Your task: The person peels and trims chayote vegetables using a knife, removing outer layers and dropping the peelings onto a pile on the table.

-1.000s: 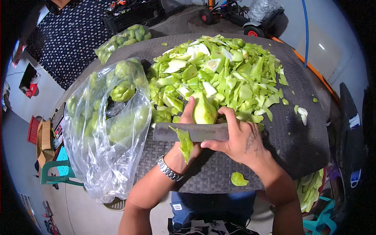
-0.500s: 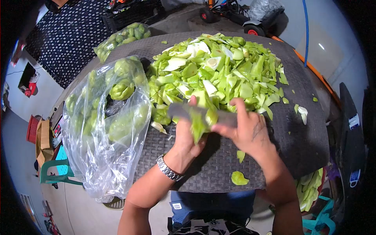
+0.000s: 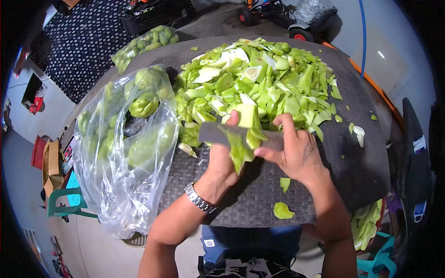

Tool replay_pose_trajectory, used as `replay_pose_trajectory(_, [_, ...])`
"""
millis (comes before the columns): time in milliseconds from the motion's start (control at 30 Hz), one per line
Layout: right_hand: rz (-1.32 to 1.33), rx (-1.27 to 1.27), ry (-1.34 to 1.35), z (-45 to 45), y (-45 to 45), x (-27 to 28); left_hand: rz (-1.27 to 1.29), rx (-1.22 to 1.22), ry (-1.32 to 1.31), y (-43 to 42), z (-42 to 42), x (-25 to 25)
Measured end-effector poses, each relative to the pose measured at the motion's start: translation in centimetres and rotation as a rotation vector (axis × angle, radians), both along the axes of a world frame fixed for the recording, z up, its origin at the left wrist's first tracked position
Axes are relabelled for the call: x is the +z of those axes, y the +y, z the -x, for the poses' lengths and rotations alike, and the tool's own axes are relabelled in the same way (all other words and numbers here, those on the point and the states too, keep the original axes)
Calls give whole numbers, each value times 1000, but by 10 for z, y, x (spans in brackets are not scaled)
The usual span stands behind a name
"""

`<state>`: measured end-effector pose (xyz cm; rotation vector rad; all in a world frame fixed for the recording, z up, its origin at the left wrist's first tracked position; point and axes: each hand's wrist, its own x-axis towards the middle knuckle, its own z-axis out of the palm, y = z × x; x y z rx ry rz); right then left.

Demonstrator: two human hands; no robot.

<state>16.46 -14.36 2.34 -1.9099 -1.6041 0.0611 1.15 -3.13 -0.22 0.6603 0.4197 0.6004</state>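
Observation:
My left hand (image 3: 219, 163) is wrapped round a partly peeled pale green chayote (image 3: 247, 116) above the table's near half. My right hand (image 3: 299, 150) grips a knife (image 3: 211, 133), its wide blade lying crosswise against the chayote. A strip of green peel (image 3: 240, 150) hangs in front of the blade. Just beyond both hands rises a big heap of chayote peels and slices (image 3: 282, 83). To the left, a clear plastic bag (image 3: 134, 185) holds several whole chayotes (image 3: 144, 105). The knife's handle is mostly hidden by my right hand.
The woven dark table (image 3: 357, 171) carries loose scraps, including a peel piece (image 3: 283, 211) near its front edge. A second bag of chayotes (image 3: 148, 44) sits at the back left. A person in a patterned garment (image 3: 81, 46) is beyond. A teal chair (image 3: 69, 204) stands left.
The chayote has tilted and shifted slightly in my left hand, showing more pale flesh. The knife and my right hand have moved slightly right, and the peel strip hangs a little further right.

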Motion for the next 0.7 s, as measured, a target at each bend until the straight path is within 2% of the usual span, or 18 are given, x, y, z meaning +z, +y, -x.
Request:
replay_pose_trajectory(100, [36,-52,109,-9,0,5,59,55,47,-7,0,12])
replay_pose_trajectory(133, [1,6,90,-4,-2,7,37,40,9,-9,-1,16])
replay_pose_trajectory(167, [-31,70,69,3,-4,8,21,-82,-37,-1,4,7])
replay_pose_trajectory(267, [-89,158,-14,11,-3,2,105,-68,-46,2,-1,2])
replay_pose_trajectory(333, [-77,118,25,6,-1,0,80,-94,-28,2,1,0])
replay_pose_trajectory(433, [-69,60,68,-9,0,0,-57,-1,46,-8,-1,14])
replay_pose_trajectory(500, [-45,9,57,-21,-1,2,16,-34,20,-10,2,18])
replay_pose_trajectory(533, [-118,5,52,-30,1,-1,31,-52,23,-9,4,20])
replay_pose_trajectory(633, [88,-112,82,-47,-3,12,112,-124,-26,-1,6,16])
replay_pose_trajectory(667, [203,-221,166,-51,-4,22,139,-152,-63,1,6,17])
replay_pose_trajectory(700, [191,-276,177,-57,-5,21,165,-179,-99,2,7,18])
